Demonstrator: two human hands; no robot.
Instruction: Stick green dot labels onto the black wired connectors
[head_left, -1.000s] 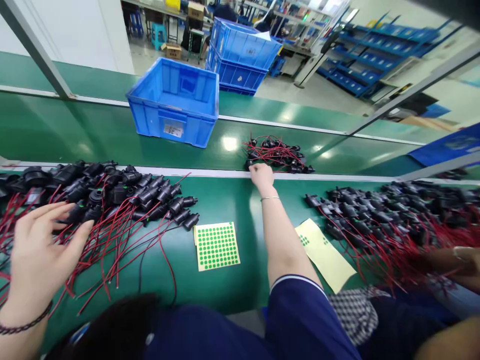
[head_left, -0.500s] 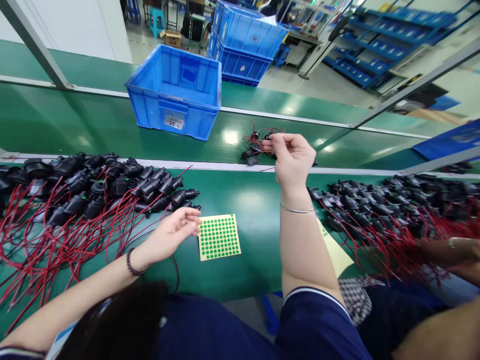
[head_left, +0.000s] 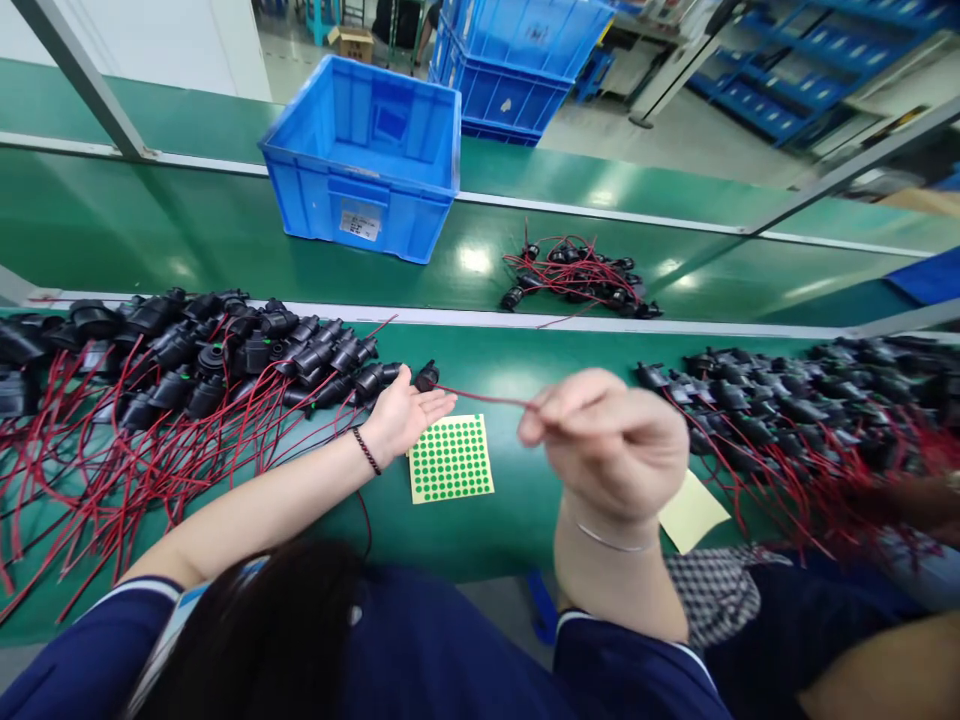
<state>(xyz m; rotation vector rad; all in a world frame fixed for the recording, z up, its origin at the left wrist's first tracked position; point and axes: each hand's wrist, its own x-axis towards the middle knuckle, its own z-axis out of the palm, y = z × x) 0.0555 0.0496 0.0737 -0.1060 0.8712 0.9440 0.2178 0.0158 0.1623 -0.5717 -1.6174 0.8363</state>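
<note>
My right hand (head_left: 611, 440) pinches a red wire (head_left: 484, 398) between thumb and fingers. The wire stretches left to a small black round part (head_left: 427, 376), which hangs just above my left hand (head_left: 406, 412). That hand is open, palm up, its fingers extended beside the part; whether they touch cannot be made out. Below the fingertips lies a pale yellow sheet of green round stickers (head_left: 451, 458). To the left is a heap of black cylindrical pump-like parts (head_left: 217, 350) with long red wires.
A blue crate (head_left: 360, 165) stands behind the bench. Right of it lies a tangle of small black parts with red wires (head_left: 577, 272). Another heap of black parts (head_left: 757, 395) covers the right side, near a yellow sheet (head_left: 694, 510) and another person's arm (head_left: 919, 500).
My right hand has come back from the far tangle, drawing a black part by its red wire toward me. My left hand has moved up and right, its palm turned up.
</note>
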